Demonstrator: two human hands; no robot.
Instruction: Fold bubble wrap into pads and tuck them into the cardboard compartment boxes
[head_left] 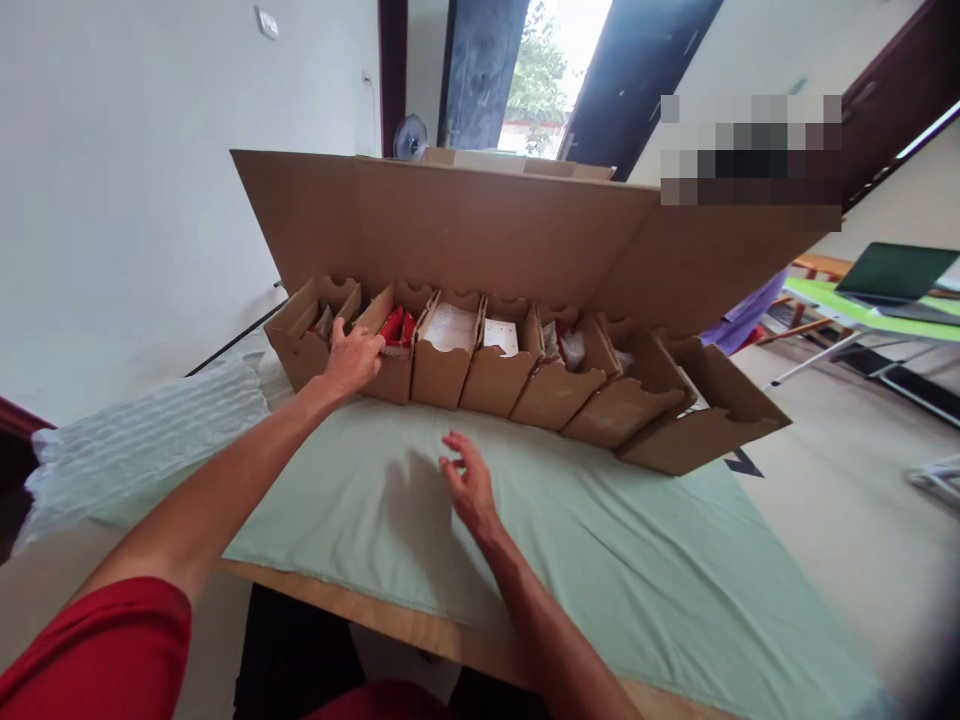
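My left hand [354,358] reaches to the front left corner of an open cardboard bin [391,378], with its fingers bent over the rim. Red packets [397,325] lie inside this bin. To its left stands another cardboard bin [300,355] with a small pale bag in it. My right hand [469,485] hovers above the green cloth [360,500], its fingers apart and holding nothing. Further right, the row goes on with a bin [435,378] holding something white, a bin with a white box [501,337], and a bin with clear plastic bags [572,348].
A tall cardboard panel [480,220] rises behind the bins. The rightmost bin [686,445] sits askew near the cloth's edge. White bubble wrap [150,430] lies at the left. A laptop [896,275] rests on a green table [862,312] at the far right.
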